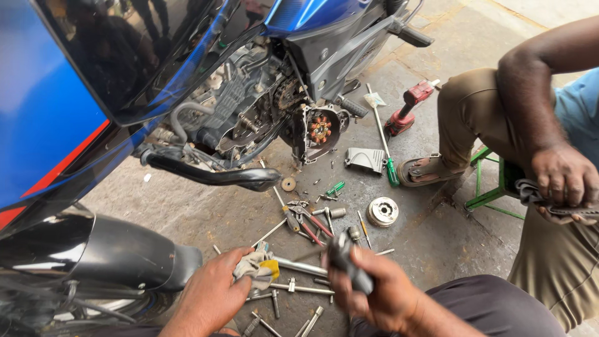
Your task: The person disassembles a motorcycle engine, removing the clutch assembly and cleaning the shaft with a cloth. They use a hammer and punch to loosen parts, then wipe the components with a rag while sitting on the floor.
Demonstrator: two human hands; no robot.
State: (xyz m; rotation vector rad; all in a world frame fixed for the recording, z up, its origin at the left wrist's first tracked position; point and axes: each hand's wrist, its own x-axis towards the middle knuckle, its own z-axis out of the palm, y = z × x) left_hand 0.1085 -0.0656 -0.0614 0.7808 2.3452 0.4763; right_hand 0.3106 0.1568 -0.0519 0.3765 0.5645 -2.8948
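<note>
Rag [254, 264]: grey with a yellow patch, bunched in the left hand [212, 293], near centre, low over the floor [206, 209]. The fingers are closed round it. The right hand [374, 293] is clamped on a dark part [347, 263], blurred, so its kind cannot be told (a handle or a small casing, perhaps).

Layout: bike [125, 93] fills the far left, its side cover off and the stator [321, 129] bare. Loose tools lie between bike and hands: pliers [307, 218], a green screwdriver [334, 188], rods and sockets [299, 288]. A round rotor [382, 211] sits to the right, a grey cover [365, 160] beyond it, a long T-wrench [382, 134] and a red driver [409, 109] further off. A second person sits at far right, one hand [564, 175] resting on a strap over the knee.

Risks, as judged:
- The dark part is gripped in bare, likely oily fingers; a slip would drop it among the loose steel and could nick it.
- The rag hangs just over the small rods; a drag could snag and scatter them, and small bolts get lost on this floor.
- Grit from the floor on the rag could be carried onto the part.
- The open engine side is exposed to dust and anything kicked.
- The sandalled foot [430, 171] is close to the T-wrench; a shift could send it rolling.
</note>
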